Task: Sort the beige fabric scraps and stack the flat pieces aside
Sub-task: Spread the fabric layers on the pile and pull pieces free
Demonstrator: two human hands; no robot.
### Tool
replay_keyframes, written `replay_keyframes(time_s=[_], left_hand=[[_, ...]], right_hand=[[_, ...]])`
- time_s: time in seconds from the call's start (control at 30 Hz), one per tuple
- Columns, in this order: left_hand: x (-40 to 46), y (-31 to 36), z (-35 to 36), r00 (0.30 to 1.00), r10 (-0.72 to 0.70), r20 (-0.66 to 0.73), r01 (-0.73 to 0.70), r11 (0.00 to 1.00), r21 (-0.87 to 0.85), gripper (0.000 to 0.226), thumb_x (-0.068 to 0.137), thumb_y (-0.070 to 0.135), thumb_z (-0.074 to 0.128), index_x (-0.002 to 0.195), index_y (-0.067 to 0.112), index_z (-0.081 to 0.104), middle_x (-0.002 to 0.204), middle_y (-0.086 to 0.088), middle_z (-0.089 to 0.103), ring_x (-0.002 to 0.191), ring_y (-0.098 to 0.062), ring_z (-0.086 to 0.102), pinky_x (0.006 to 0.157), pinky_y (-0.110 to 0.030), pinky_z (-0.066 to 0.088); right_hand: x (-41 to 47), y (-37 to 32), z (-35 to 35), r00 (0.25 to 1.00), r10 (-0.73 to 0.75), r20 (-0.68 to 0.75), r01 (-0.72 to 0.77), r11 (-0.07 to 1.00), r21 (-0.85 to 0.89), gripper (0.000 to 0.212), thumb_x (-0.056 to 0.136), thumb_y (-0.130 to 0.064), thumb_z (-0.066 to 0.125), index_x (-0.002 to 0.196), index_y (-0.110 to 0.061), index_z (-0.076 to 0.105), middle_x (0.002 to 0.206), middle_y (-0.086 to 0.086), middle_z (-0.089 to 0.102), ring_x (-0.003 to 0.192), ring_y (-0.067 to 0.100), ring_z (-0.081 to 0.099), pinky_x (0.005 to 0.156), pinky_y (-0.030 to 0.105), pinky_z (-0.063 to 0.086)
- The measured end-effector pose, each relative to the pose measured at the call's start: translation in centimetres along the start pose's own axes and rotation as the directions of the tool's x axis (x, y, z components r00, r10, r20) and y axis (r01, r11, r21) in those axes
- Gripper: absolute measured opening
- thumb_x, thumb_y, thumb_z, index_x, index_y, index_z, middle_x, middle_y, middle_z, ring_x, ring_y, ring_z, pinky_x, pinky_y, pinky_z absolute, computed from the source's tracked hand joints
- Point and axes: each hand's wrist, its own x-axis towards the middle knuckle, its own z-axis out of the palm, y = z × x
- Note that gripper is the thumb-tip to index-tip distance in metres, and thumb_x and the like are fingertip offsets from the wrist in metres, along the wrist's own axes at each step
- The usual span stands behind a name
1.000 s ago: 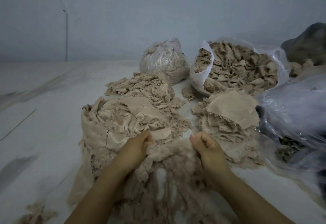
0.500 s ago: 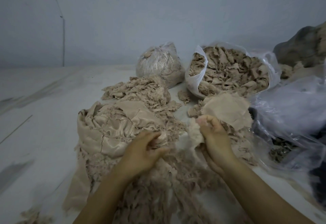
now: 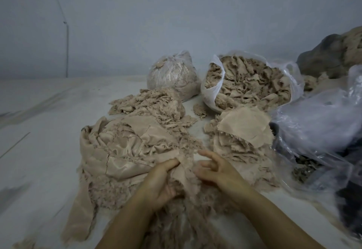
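Note:
A frayed heap of beige scraps point(image 3: 188, 215) lies right in front of me. My left hand point(image 3: 159, 182) grips a beige scrap point(image 3: 181, 172) at the top of that heap. My right hand point(image 3: 217, 168) is beside it with fingers spread and loosely bent, touching the same scrap's right side. A stack of flat beige pieces point(image 3: 244, 129) lies to the right, beyond my right hand. A large bundle of shiny beige fabric point(image 3: 125, 150) sits to the left.
A tied clear bag of scraps point(image 3: 172, 76) and an open white bag full of scraps point(image 3: 250, 84) stand at the back. A loose shredded pile point(image 3: 152, 103) lies before them. Crumpled clear plastic point(image 3: 321, 127) over dark things fills the right side. The pale floor point(image 3: 39, 131) spreads left.
My right hand has come back down from the flat stack to the heap, with its fingers now spread. My left hand has closed round a scrap at the heap's top.

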Motion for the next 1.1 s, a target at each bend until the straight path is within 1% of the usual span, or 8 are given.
replay_keyframes(time_s=[0.13,0.27,0.37,0.43,0.53,0.8,1.0,1.1], left_hand=[[0.0,-0.1,-0.5,0.993,0.031,-0.111,-0.005,0.973,0.231,0.031,0.089,0.036,0.059,0.068,0.013,0.058,0.042,0.001,0.034,0.029,-0.006,0.023,0.031,-0.01,0.018],[0.2,0.2,-1.0,0.985,0.015,-0.17,0.023,0.975,0.22,0.041,0.088,0.035,0.06,0.052,0.015,0.062,0.041,0.0,0.04,0.028,-0.007,0.025,0.031,-0.01,0.016],[0.4,0.1,-1.4,0.987,-0.013,-0.157,0.057,0.958,0.282,0.04,0.083,0.033,0.065,0.047,0.017,0.069,0.044,0.0,0.048,0.029,-0.009,0.036,0.03,-0.012,0.025],[0.2,0.2,-1.2,0.998,-0.03,-0.054,0.043,0.965,0.257,0.028,0.083,0.031,0.064,0.069,0.011,0.078,0.07,-0.012,0.07,0.054,-0.023,0.065,0.048,-0.027,0.055],[0.1,0.1,-1.0,0.999,0.038,0.002,-0.038,0.987,0.153,0.04,0.083,0.023,0.064,0.109,-0.007,0.065,0.108,-0.029,0.065,0.093,-0.039,0.066,0.077,-0.046,0.058],[1.2,-0.4,-0.3,0.955,0.193,-0.225,-0.164,0.976,0.141,0.022,0.097,0.009,0.047,0.11,-0.004,0.059,0.101,-0.027,0.068,0.091,-0.039,0.065,0.083,-0.047,0.053],[0.7,0.0,-0.3,0.939,0.298,-0.173,-0.259,0.941,0.217,0.022,0.097,0.019,0.048,0.1,0.0,0.057,0.062,-0.016,0.066,0.043,-0.022,0.061,0.037,-0.023,0.047],[0.5,0.5,-0.8,0.94,0.281,-0.192,-0.262,0.958,0.119,0.02,0.097,0.018,0.048,0.097,0.004,0.061,0.072,-0.013,0.071,0.059,-0.022,0.068,0.048,-0.027,0.053]], right_hand=[[0.1,0.7,1.3,0.993,-0.023,-0.112,0.04,0.988,0.152,0.012,0.094,-0.016,0.059,0.092,-0.008,0.068,0.069,0.005,0.067,0.062,0.015,0.062,0.055,0.022,0.05],[-0.2,1.1,1.6,0.999,0.024,-0.033,-0.018,0.987,0.158,0.037,0.087,-0.046,0.056,0.104,-0.014,0.064,0.089,0.007,0.068,0.067,0.014,0.066,0.059,0.028,0.055],[-0.3,1.7,2.0,0.999,-0.043,0.028,0.042,0.998,0.047,0.04,0.081,-0.023,0.074,0.117,-0.025,0.057,0.1,0.015,0.068,0.076,0.023,0.068,0.067,0.034,0.057],[0.3,1.9,2.2,0.987,-0.075,-0.142,0.086,0.994,0.074,0.022,0.09,-0.016,0.064,0.11,-0.009,0.062,0.09,0.026,0.068,0.068,0.03,0.063,0.056,0.033,0.053],[0.9,2.2,2.6,0.965,-0.01,-0.264,0.06,0.981,0.183,0.026,0.098,-0.02,0.051,0.101,0.004,0.061,0.069,0.021,0.068,0.052,0.026,0.061,0.044,0.027,0.049],[1.1,2.5,2.8,0.966,0.172,-0.193,-0.11,0.95,0.292,0.05,0.089,-0.056,0.047,0.095,-0.008,0.061,0.069,0.008,0.065,0.051,0.014,0.061,0.046,0.026,0.05],[0.8,2.6,3.2,0.985,0.032,-0.168,0.005,0.977,0.215,0.02,0.091,-0.022,0.062,0.08,-0.006,0.058,0.044,-0.005,0.043,0.035,0.005,0.033,0.036,0.017,0.029],[1.0,2.6,2.9,0.964,-0.052,-0.26,0.103,0.977,0.187,0.026,0.094,-0.02,0.058,0.072,-0.007,0.055,0.044,-0.005,0.036,0.035,0.006,0.025,0.035,0.018,0.024]])
